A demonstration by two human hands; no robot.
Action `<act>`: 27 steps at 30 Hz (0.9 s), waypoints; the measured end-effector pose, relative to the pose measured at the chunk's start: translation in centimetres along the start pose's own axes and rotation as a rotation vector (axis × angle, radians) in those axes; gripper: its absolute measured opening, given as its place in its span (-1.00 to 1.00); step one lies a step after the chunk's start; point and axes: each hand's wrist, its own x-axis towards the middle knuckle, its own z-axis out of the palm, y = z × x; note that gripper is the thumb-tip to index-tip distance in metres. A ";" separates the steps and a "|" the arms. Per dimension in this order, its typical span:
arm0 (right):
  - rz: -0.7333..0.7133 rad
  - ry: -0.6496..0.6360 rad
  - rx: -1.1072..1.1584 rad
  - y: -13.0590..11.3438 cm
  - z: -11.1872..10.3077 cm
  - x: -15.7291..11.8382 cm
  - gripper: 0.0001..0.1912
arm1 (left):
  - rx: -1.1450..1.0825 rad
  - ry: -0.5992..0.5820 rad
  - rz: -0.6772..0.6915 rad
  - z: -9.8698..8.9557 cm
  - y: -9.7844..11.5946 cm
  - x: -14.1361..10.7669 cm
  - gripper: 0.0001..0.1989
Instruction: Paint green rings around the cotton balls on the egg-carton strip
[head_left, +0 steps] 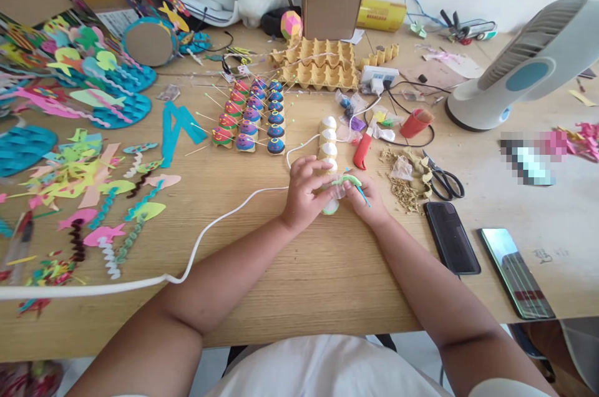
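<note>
The right hand [369, 197] is pinching a soft green piece [352, 180] between its thumb and fingers, and a thin blue stick [364, 196] is poking out by the same hand. The left hand [303, 191] is touching the other end of the green piece with its fingers curling, but I cannot tell if they are squeezing it. The green piece is sitting right in the middle, over the near end of a row of white-topped bumps [329, 135]. A white cord [206, 231] is running past on the left. A red-handled tool [362, 152] is lying just past the right hand, and brown crumbs [406, 196] are lying near black scissors [449, 183]. Two phones are resting closer to the person: a black phone [452, 238] and a shiny phone [516, 273]. Farther back, painted bumps [249, 116] are standing in three rows, with pale egg trays [322, 63] sitting behind them. Bright paper fish [103, 235] are lying on the left side of the table [262, 297], and a white fan [519, 66] is standing on the right.
</note>
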 end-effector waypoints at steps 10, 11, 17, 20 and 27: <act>0.047 -0.035 0.076 0.1 0.4 -0.5 -0.31 | 0.017 0.064 0.075 0.0 0.5 0.0 -0.82; 0.048 -0.034 0.073 0.3 0.4 -0.5 -0.28 | 0.010 0.073 0.086 0.0 0.5 0.0 -0.82; 0.131 0.047 0.099 1.2 0.3 -0.4 -0.25 | 0.023 0.078 0.149 0.2 0.2 0.1 -0.88; 0.159 0.049 0.140 1.3 0.3 -0.4 -0.31 | 0.040 0.089 0.136 0.3 0.2 0.0 -0.87; 0.055 0.019 0.184 1.1 0.2 -0.4 -0.42 | 0.092 0.082 0.081 0.0 0.3 -0.1 -0.83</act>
